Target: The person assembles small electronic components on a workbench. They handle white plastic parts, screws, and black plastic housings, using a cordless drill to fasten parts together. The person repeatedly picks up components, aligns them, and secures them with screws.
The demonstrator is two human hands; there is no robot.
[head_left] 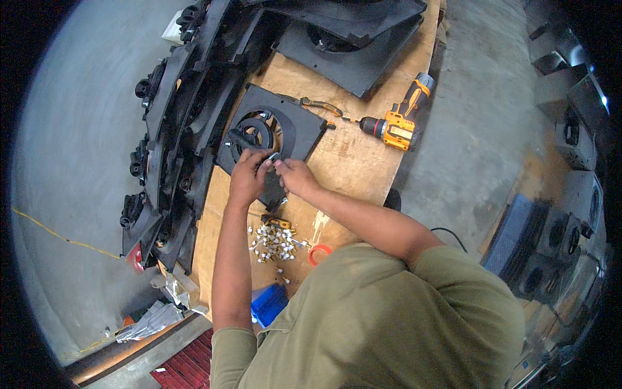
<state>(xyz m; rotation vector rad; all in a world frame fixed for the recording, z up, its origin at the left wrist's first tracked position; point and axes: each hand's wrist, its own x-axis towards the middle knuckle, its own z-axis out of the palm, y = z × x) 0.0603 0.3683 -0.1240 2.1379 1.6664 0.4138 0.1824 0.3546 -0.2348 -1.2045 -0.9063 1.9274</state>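
Observation:
My left hand (246, 179) and my right hand (297, 177) meet over the near part of a black plastic fan shroud (299, 133) that lies on the wooden table. Fingers of both hands pinch a small grey piece (274, 157); it is too small to tell its kind. The shroud has a round opening with a black ring and a motor-like part (249, 135) in it, left of centre. Pliers with orange-and-black handles (322, 105) lie at its far edge. Close to my forearms is a pile of small white-and-brass fittings (275, 243).
A yellow-and-black cordless drill (396, 126) rests at the table's right edge. Stacked black shrouds (175, 129) line the left side, with more panels (353, 55) at the far end. A yellow-and-black tool (276, 222), an orange ring (319, 255) and a blue container (269, 305) are near my body.

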